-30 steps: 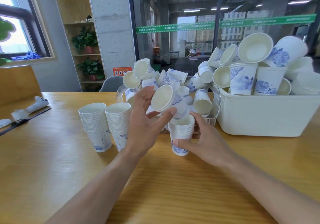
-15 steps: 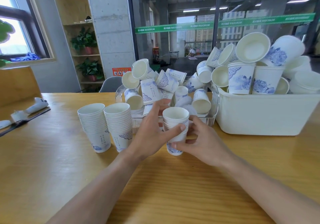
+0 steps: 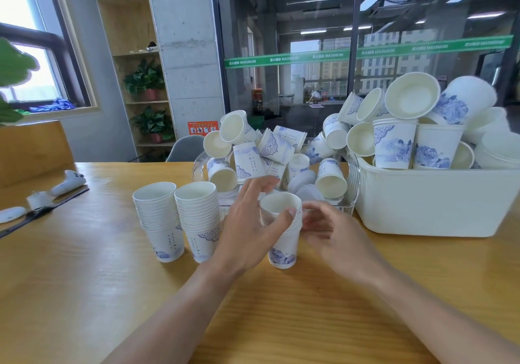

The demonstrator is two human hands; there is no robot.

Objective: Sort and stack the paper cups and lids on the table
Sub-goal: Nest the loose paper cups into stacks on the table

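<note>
A short stack of white paper cups with blue flower print [image 3: 282,251] stands on the wooden table [image 3: 84,293] in front of me. My left hand [image 3: 247,228] wraps its left side, thumb laid across the top cup's rim and fingertips raised behind it. My right hand [image 3: 334,237] hovers at the stack's right side with loosely curved, blurred fingers; I see no firm grip. Two taller cup stacks [image 3: 160,217] [image 3: 199,214] stand side by side to the left. Loose cups and flat lids fill a clear bin [image 3: 350,203] behind the stack.
A white tub [image 3: 436,209] heaped with larger cups and bowls stands at the right. A white controller [image 3: 67,185] and a small white device [image 3: 11,214] lie at the table's far left. A grey chair back [image 3: 185,147] shows beyond the table.
My left hand brought a loose cup down from the pile and seated it on the short stack. My right hand has loosened from the stack's side.
</note>
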